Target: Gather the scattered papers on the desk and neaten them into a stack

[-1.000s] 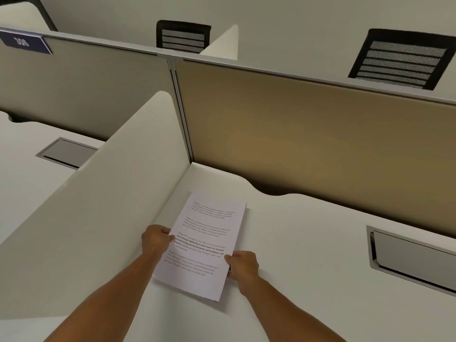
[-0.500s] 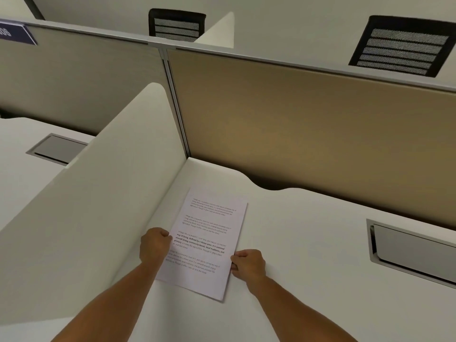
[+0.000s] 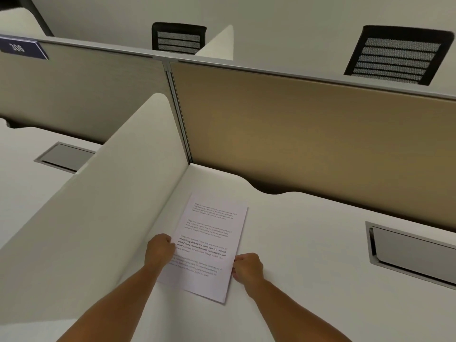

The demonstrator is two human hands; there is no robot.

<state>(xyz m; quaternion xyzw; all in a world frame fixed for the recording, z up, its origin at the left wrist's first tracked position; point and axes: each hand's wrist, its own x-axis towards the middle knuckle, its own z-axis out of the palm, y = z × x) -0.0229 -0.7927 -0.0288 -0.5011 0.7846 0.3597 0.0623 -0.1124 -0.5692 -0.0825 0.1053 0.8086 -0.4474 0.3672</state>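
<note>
A stack of white printed papers [image 3: 209,233] lies flat on the white desk [image 3: 308,255], tilted slightly clockwise, close to the left side divider. My left hand [image 3: 160,248] is curled against the stack's left edge, fingers closed on it. My right hand [image 3: 246,266] is curled against the right edge near the lower half, fingertips pinching that edge. The sheets look aligned; how many there are cannot be seen.
A white side divider [image 3: 118,193] rises left of the papers. A tan partition [image 3: 308,134] closes the back. A grey cable hatch [image 3: 414,250] sits in the desk at right. Two black mesh chair backs [image 3: 399,55] show behind the partition.
The stack settled flat on the desk between both hands; my right hand shifted slightly outward along the right edge. The camera view moved a little.
</note>
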